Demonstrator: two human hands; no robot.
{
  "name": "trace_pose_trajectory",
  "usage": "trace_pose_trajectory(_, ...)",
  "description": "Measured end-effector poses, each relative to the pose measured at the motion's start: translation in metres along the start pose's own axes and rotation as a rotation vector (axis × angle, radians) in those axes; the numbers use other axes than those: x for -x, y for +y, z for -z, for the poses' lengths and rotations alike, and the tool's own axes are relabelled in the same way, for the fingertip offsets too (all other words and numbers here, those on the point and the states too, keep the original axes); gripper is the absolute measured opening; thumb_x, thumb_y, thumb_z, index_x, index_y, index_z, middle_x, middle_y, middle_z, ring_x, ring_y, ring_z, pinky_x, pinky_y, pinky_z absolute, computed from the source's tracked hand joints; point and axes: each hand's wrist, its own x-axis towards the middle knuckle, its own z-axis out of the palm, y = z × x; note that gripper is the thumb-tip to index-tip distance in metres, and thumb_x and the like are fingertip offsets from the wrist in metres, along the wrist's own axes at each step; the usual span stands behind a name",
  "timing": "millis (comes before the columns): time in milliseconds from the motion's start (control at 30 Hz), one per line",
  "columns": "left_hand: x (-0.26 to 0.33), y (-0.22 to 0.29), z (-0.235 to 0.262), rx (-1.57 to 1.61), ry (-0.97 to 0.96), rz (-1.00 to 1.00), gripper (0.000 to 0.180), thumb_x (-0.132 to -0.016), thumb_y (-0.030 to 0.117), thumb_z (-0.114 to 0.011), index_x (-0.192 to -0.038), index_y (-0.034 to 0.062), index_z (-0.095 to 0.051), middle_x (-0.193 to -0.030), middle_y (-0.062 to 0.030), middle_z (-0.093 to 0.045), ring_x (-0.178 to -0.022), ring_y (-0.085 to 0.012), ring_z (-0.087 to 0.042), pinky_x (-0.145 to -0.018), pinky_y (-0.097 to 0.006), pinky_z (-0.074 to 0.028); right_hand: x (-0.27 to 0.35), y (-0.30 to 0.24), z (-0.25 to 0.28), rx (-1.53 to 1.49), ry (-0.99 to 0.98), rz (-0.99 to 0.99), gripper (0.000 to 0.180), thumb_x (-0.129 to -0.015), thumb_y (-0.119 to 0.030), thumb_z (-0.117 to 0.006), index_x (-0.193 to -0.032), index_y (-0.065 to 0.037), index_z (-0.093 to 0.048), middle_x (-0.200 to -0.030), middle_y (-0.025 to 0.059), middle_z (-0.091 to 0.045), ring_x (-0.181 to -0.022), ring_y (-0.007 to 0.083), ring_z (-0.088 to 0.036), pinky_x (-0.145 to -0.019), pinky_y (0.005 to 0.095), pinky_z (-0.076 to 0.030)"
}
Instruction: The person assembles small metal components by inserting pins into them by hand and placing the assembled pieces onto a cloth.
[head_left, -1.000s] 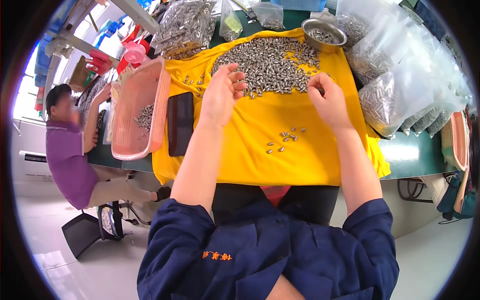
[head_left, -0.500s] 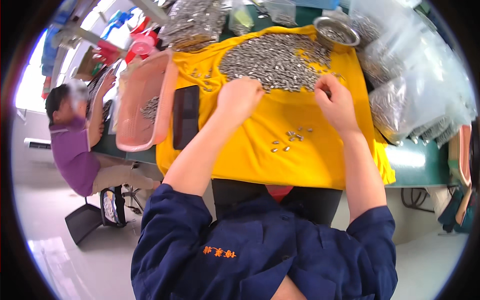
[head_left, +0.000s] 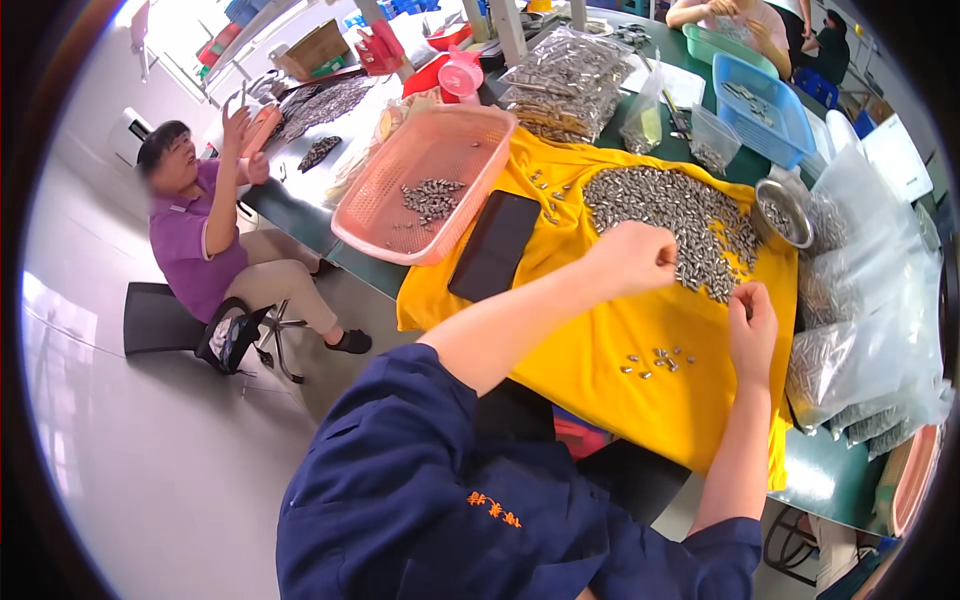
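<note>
Pointing every way, long axes crossed, metal pieces (head_left: 672, 212) are heaped toward the yellow cloth (head_left: 590, 345) far edge; left hand (head_left: 634, 258) and right hand (head_left: 752, 322) are curled, whether clamped on anything cannot be told!

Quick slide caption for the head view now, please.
Left hand and right hand, fingers curled, near a heap of small metal parts on a yellow cloth, pink basket at left.

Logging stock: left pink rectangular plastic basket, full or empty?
Partly filled: the pink basket holds a small heap of silvery metal pieces below its rim.
</note>
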Motion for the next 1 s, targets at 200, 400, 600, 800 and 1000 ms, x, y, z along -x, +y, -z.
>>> trace_pose_trajectory(200, -0.021, 0.003, -0.031, 0.841, -0.044, 0.015, 0.009, -0.074, 0.008, -0.063, -0.082, 0.0038, -0.061, -0.073, -0.0013, -0.063, -0.066, -0.0078, -0.058, -0.063, -0.023, -0.047, -0.002, -0.002, 0.001, 0.009, 0.028, 0.0, 0.002, -0.08, -0.001, -0.051, -0.08, -0.003, -0.05, -0.065, -0.0012, -0.044, -0.058, 0.0071, -0.039, -0.054, 0.0217, -0.034)
trace_pose_trajectory(400, -0.007, -0.002, -0.033, 0.959, 0.004, 0.027, 0.013, -0.078, 0.009, -0.065, -0.09, 0.0036, -0.063, -0.079, -0.0016, -0.064, -0.073, -0.0064, -0.057, -0.068, -0.023, -0.047, -0.003, -0.047, 0.019, -0.673, 0.009, -0.255, 0.007, -0.081, 0.001, -0.048, -0.082, -0.006, -0.047, -0.066, -0.0029, -0.039, -0.06, 0.0045, -0.035, -0.055, 0.0183, -0.028)
trace_pose_trajectory(600, -0.001, 0.009, -0.026, 0.916, -0.079, 0.049, 0.017, -0.078, 0.008, -0.065, -0.094, 0.0024, -0.064, -0.082, -0.0026, -0.065, -0.075, -0.0071, -0.058, -0.069, -0.023, -0.047, -0.004, -0.023, -0.014, -0.391, 0.074, -0.105, 0.009, -0.078, 0.003, -0.049, -0.082, -0.005, -0.048, -0.07, -0.0008, -0.044, -0.062, 0.007, -0.04, -0.058, 0.0192, -0.033)
trace_pose_trajectory(800, -0.007, 0.012, -0.031, 1.007, -0.092, 0.118, 0.016, -0.08, 0.005, -0.063, -0.095, 0.001, -0.064, -0.086, -0.0039, -0.065, -0.079, -0.0082, -0.059, -0.072, -0.023, -0.048, -0.003, -0.031, -0.014, -0.174, -0.091, -0.082, 0.009, -0.077, 0.004, -0.053, -0.082, -0.003, -0.05, -0.075, 0.0014, -0.05, -0.068, 0.0072, -0.046, -0.063, 0.0216, -0.04)
trace_pose_trajectory(1000, -0.004, 0.011, -0.04, 1.051, -0.17, 0.143, 0.014, -0.081, 0.002, -0.062, -0.095, 0.0004, -0.064, -0.087, -0.0034, -0.064, -0.08, -0.0079, -0.059, -0.073, -0.022, -0.048, -0.004, -0.027, -0.009, -0.35, -0.151, -0.128, 0.008, -0.078, 0.002, -0.055, -0.084, -0.002, -0.051, -0.076, 0.0001, -0.051, -0.066, 0.006, -0.047, -0.062, 0.0198, -0.04)
